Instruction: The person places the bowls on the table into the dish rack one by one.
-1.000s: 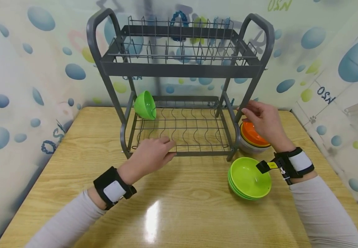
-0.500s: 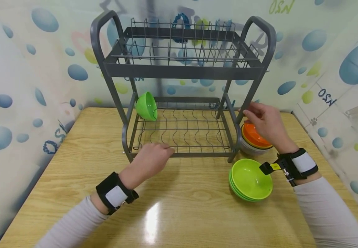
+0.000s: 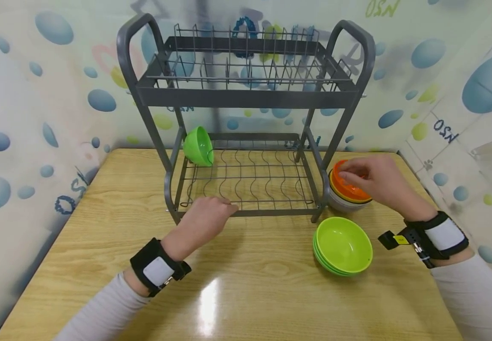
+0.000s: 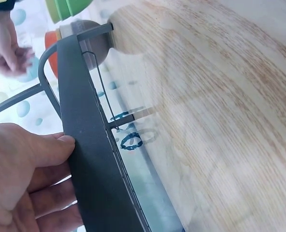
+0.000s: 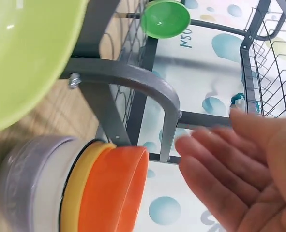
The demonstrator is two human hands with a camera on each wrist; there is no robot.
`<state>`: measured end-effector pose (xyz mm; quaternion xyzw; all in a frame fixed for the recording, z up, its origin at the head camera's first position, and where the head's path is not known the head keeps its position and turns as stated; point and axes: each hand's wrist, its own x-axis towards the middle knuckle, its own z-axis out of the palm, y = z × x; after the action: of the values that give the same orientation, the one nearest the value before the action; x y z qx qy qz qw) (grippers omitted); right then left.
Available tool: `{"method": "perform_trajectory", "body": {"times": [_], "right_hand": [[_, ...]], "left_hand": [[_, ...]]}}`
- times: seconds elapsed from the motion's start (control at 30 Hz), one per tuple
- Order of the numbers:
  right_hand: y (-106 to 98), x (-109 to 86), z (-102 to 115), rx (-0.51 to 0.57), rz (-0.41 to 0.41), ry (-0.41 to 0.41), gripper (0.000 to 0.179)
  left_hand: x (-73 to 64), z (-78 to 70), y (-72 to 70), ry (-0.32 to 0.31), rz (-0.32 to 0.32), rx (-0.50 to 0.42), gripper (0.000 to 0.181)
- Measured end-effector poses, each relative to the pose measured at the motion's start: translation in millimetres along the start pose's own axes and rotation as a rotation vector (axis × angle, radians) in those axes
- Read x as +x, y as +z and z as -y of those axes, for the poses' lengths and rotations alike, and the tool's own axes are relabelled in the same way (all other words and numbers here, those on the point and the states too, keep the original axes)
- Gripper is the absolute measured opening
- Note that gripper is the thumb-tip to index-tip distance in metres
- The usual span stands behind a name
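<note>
A dark grey two-tier dish rack (image 3: 246, 98) stands on the table. My left hand (image 3: 205, 220) grips the front rail of its lower tier; the left wrist view shows the thumb against that rail (image 4: 92, 159) and the fingers behind. My right hand (image 3: 384, 182) is beside the rack's right post, over a stack topped by an orange bowl (image 3: 343, 188); in the right wrist view its fingers are slightly bent, with nothing in them. One green bowl (image 3: 196, 148) leans on its side at the lower tier's back left.
Nested green bowls (image 3: 344, 246) stand on the table (image 3: 254, 289), in front of the orange-topped stack. Yellow, white and grey bowls (image 5: 22, 183) sit beneath the orange one. A patterned wall covering (image 3: 75, 128) rises right behind the rack and along both sides.
My right hand has left the rack's right post and moved right and nearer, over the orange bowl. The left hand stays at the lower front rail. Rack and bowls stay put.
</note>
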<state>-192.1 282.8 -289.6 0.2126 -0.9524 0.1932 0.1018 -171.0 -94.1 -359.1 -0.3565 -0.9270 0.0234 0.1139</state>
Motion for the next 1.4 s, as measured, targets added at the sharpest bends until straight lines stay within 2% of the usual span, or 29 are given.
{"method": "perform_trajectory", "body": {"times": [0.1,0.2,0.33,0.47,0.63,0.8,1.13,1.4], "right_hand": [[-1,-10.0,1,-0.056,0.101,-0.081,0.011],[0,-20.2,1,-0.058,0.234,-0.123,0.010],[5,-31.4,0,-0.036,0.379,-0.104,0.019],[12,-37.5,-1,-0.043,0.446,-0.080,0.028],[20,-38.7,0,-0.054,0.480,-0.066,0.029],[29,-38.4,2,-0.105,0.483,-0.067,0.019],[36,-38.1,5,-0.158,0.474,-0.073,0.015],[37,-38.4,3,-0.131,0.456,-0.093,0.015]], "left_hand": [[-0.7,0.9,-0.1,-0.013,-0.010,-0.005,0.032],[-2.1,1.2,0.5,-0.021,-0.025,-0.010,0.031],[-4.4,0.5,1.5,-0.024,-0.037,-0.025,0.029],[-4.7,0.0,2.0,-0.023,-0.053,-0.039,0.029],[-3.8,0.2,2.8,-0.021,-0.073,-0.037,0.029],[-2.5,0.1,3.5,-0.016,-0.072,-0.025,0.032],[-1.1,-2.3,4.1,-0.020,-0.047,-0.022,0.030],[-0.3,-2.6,2.4,-0.025,-0.013,-0.006,0.031]]}}
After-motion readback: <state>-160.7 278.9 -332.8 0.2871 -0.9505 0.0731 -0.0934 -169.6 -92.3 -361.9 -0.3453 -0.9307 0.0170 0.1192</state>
